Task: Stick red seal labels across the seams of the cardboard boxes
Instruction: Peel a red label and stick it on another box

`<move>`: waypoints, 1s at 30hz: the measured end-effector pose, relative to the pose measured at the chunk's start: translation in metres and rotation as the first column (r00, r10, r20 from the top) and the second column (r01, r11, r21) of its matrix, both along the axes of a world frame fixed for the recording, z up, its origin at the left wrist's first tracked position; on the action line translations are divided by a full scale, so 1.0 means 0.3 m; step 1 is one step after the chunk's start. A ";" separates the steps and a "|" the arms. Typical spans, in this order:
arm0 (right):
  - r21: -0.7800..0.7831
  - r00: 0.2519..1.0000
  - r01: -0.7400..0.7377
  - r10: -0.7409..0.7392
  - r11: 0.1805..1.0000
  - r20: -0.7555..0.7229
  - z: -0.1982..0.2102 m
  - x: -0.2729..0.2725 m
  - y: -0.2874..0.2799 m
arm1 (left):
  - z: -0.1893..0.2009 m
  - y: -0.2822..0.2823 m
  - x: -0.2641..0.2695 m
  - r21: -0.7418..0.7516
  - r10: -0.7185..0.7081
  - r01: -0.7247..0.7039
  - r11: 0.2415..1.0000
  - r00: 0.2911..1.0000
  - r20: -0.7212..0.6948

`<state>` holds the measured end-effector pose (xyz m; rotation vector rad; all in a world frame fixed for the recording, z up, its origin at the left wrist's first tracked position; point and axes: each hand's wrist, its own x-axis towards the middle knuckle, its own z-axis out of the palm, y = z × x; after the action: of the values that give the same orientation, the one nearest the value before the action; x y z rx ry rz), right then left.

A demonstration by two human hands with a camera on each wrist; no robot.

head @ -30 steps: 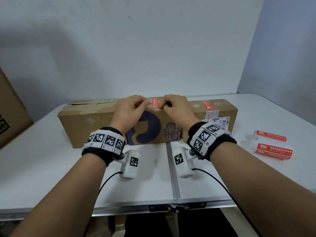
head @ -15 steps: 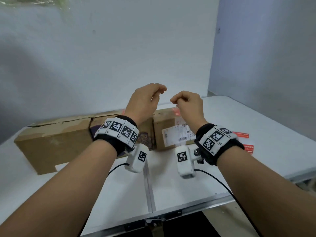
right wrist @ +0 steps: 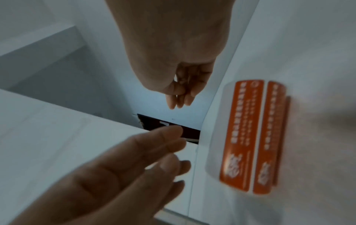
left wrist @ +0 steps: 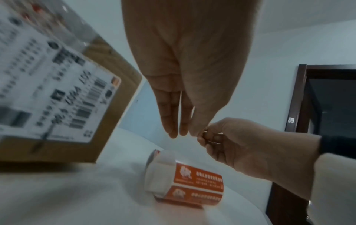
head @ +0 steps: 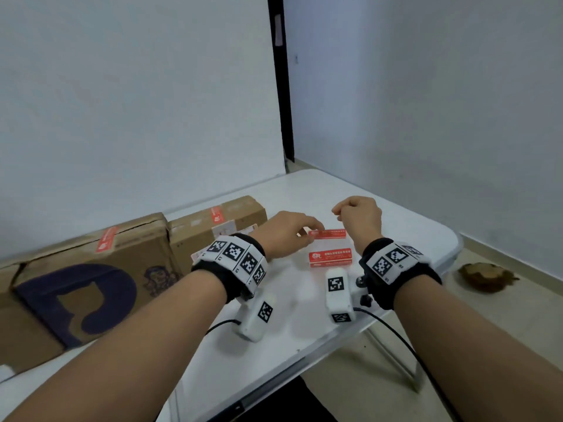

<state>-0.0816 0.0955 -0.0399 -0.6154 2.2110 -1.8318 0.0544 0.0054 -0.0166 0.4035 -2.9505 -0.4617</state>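
Observation:
Two cardboard boxes stand side by side at the left of the white table. The purple-printed box (head: pixel 91 269) and the smaller box (head: pixel 213 236) each carry a red seal label (head: pixel 106 239) on top. A folded strip of red labels (head: pixel 330 257) (left wrist: pixel 185 182) (right wrist: pixel 250 137) lies to their right. My left hand (head: pixel 307 231) (left wrist: pixel 179 134) hovers over the strip's left end with straight fingers, holding nothing. My right hand (head: pixel 338 213) (right wrist: pixel 177 100) hangs just above the strip's far side, fingers curled, with nothing in it.
The table's rounded right edge (head: pixel 451 239) is close to my right wrist. A brown lump (head: pixel 484 277) lies on the floor beyond it. A dark door frame (head: pixel 281 86) stands in the wall corner. A white shipping label (left wrist: pixel 48 91) covers the smaller box's side.
Both hands left the box seam, rose, then moved right and down over the label strip. My left fingers straightened. The head view swung to the right.

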 end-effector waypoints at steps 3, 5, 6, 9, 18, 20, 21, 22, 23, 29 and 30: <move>0.069 0.999 -0.039 0.036 0.997 0.040 -0.032 -0.037 0.045 | -0.030 0.016 -0.047 -0.002 -0.017 0.018 1.000 0.993 0.121; 0.117 0.997 -0.069 0.063 0.991 0.052 -0.048 -0.062 0.064 | -0.046 0.026 -0.065 -0.030 -0.030 0.035 0.999 0.988 0.150; 0.141 0.996 -0.081 0.074 0.987 0.055 -0.056 -0.071 0.071 | -0.054 0.029 -0.072 -0.041 -0.031 0.038 0.998 0.988 0.153; 0.229 0.992 -0.126 0.119 0.965 0.043 -0.075 -0.086 0.086 | -0.075 0.033 -0.084 -0.058 -0.004 0.012 0.998 0.991 0.135; 0.147 0.965 -0.255 0.242 0.956 0.103 -0.071 -0.067 0.103 | -0.099 0.025 -0.087 -0.017 0.063 -0.063 0.998 0.997 0.032; 0.113 0.965 -0.251 0.240 0.961 0.106 -0.070 -0.068 0.095 | -0.096 0.019 -0.089 -0.022 0.072 -0.072 0.997 0.997 0.006; 0.101 0.965 -0.248 0.237 0.963 0.112 -0.070 -0.067 0.091 | -0.094 0.017 -0.089 -0.027 0.077 -0.077 0.997 0.997 -0.012; 0.092 0.965 -0.245 0.233 0.965 0.123 -0.070 -0.064 0.089 | -0.093 0.016 -0.091 -0.037 0.080 -0.082 0.996 0.996 -0.039; 0.082 0.964 -0.240 0.228 0.967 0.137 -0.069 -0.061 0.088 | -0.092 0.015 -0.094 -0.053 0.080 -0.084 0.995 0.994 -0.076; -0.009 0.944 -0.240 0.235 0.971 0.233 -0.063 -0.054 0.083 | -0.077 0.043 -0.124 -0.078 0.030 -0.048 0.996 0.974 -0.223; -0.020 0.939 -0.240 0.238 0.970 0.249 -0.062 -0.054 0.081 | -0.077 0.047 -0.129 -0.085 0.029 -0.049 0.995 0.973 -0.229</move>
<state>-0.0978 0.1199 -0.0586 -0.5864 1.8924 -1.6715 0.0157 0.0195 -0.0397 0.3705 -2.7244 -0.3436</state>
